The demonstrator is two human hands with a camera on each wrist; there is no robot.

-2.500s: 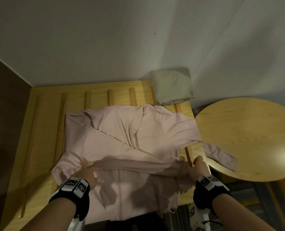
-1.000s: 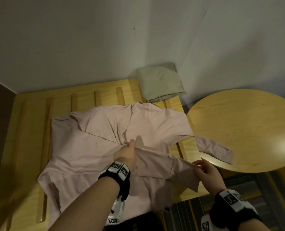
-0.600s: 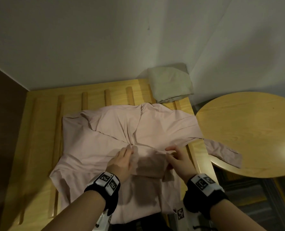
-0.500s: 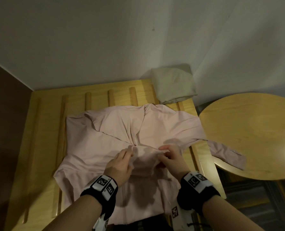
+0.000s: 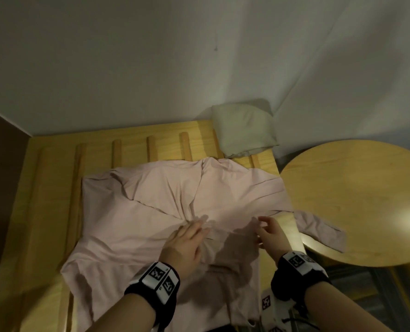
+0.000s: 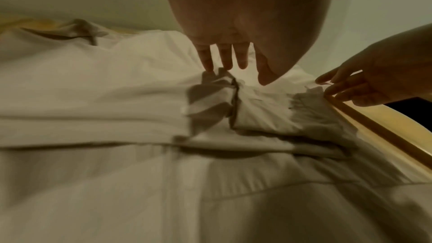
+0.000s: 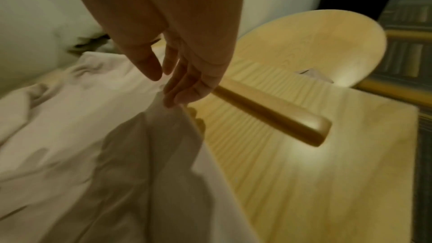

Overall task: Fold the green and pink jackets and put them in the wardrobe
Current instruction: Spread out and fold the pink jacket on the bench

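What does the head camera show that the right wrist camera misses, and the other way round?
Only the head view shows the left hand resting on the pink jacket, the whole folded green jacket by the wall, and both wristbands. Only the right wrist view shows the right hand from its palm side, fingers relaxed, fingertips at the jacket's edge beside a wooden slat. Both show the pink jacket, the slatted bench and the round table.

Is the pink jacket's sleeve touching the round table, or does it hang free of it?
Touching. In the head view the sleeve of the pink jacket lies flat across the near edge of the round table, with no gap showing under its end.
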